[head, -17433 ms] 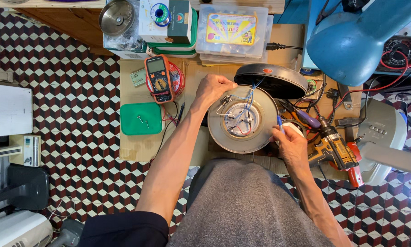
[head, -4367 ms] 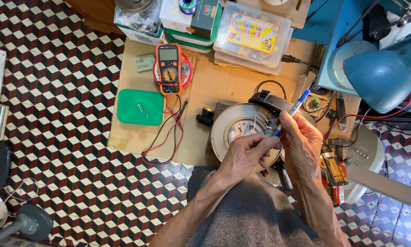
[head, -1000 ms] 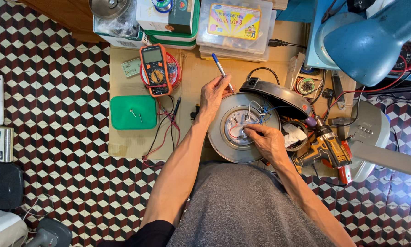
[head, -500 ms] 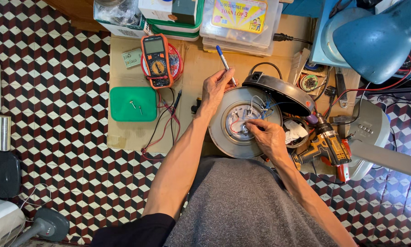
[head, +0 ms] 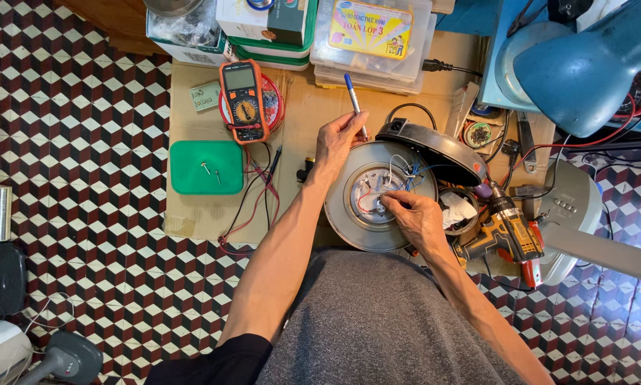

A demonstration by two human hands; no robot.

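A round metal appliance base [head: 349, 217] lies upside down on a cardboard sheet [head: 192, 214], its wiring exposed in the middle. My left hand [head: 340, 139] rests on its far rim and grips a blue pen [head: 354, 100] pointing away from me. My right hand [head: 414, 215] sits on the base's centre, fingertips pinching at the small parts and wires there. A dark dome cover [head: 434, 150] leans on the base's right edge.
An orange multimeter [head: 243, 93] with leads lies far left of the base, above a green tray [head: 206, 167] holding two screws. A cordless drill [head: 509, 232] lies to the right. Plastic boxes [head: 374, 36] line the far edge; a blue lamp [head: 584, 64] hangs at right.
Much earlier, both hands held the pen over the base. Over the last second my left hand has kept the pen on the far rim while my right hand's fingers shifted slightly at the centre.
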